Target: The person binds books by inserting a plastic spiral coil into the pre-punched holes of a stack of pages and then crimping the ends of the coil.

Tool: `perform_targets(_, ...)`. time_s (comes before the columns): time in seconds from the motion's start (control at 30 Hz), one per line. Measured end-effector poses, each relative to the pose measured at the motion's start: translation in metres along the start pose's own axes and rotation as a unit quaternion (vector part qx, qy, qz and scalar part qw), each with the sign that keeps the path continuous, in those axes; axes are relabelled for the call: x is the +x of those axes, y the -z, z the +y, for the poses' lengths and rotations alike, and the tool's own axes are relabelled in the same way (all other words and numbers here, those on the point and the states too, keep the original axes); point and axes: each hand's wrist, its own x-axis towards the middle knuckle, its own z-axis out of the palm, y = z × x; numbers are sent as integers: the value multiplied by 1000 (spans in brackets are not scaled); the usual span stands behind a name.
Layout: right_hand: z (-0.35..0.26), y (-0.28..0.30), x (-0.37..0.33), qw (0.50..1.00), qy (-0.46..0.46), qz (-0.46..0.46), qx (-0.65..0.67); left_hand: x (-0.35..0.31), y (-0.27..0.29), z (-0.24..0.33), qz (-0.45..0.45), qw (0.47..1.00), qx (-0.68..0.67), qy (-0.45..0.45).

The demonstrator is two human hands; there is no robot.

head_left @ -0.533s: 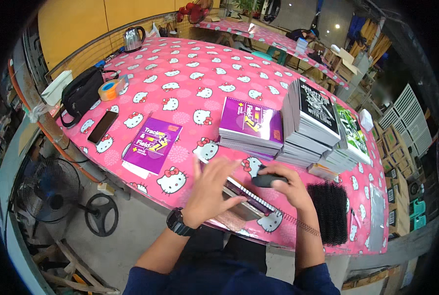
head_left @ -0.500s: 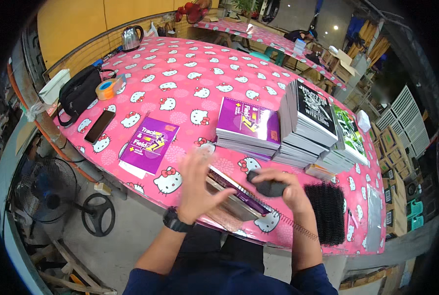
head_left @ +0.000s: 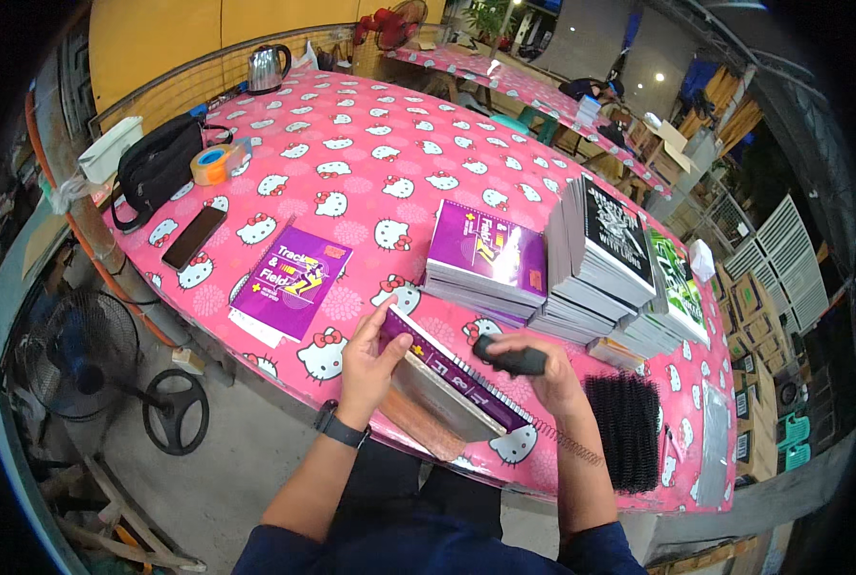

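My left hand (head_left: 368, 372) grips the upper left end of a purple book (head_left: 452, 374), thumb on its cover. The book stands tilted at the table's near edge, against a pale flat block (head_left: 447, 402) with a brown wooden piece (head_left: 418, 422) beside it. A dark spiral binding coil (head_left: 576, 447) runs along the book's punched edge, its loose tail sticking out past the right end beneath my right wrist. My right hand (head_left: 562, 385) is closed around a black oblong pad (head_left: 519, 358) by the coil; how the fingers sit on it is partly hidden.
A black mass of coils (head_left: 622, 431) lies to the right. Behind stand stacks of purple books (head_left: 490, 249), black-covered books (head_left: 605, 240) and green-covered books (head_left: 677, 287). One purple book (head_left: 294, 278), a phone (head_left: 195, 240), tape rolls (head_left: 215, 165) and a black bag (head_left: 159, 168) are left.
My left hand has come down from a raised, spread position and taken hold of the book's left end. My right hand with the black pad has shifted slightly.
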Motion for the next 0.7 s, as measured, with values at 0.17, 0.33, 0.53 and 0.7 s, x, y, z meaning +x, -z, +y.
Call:
perform_targets(0.17, 13, -1, 10, 985, -30, 31, -167, -3, 0, 1, 7, 1000, 11, 14)
perform_targets(0.33, 6, -16, 17, 984, -5, 12, -176, 1, -6, -10, 18, 1000, 1, -9)
perform_targets(0.53, 19, -19, 22, 998, 39, -16, 39, -3, -7, -8, 22, 1000, 15, -8)
perform_targets(0.7, 0, -26, 25, 969, 30, -63, 238, -3, -5, -9, 16, 999, 29, -10)
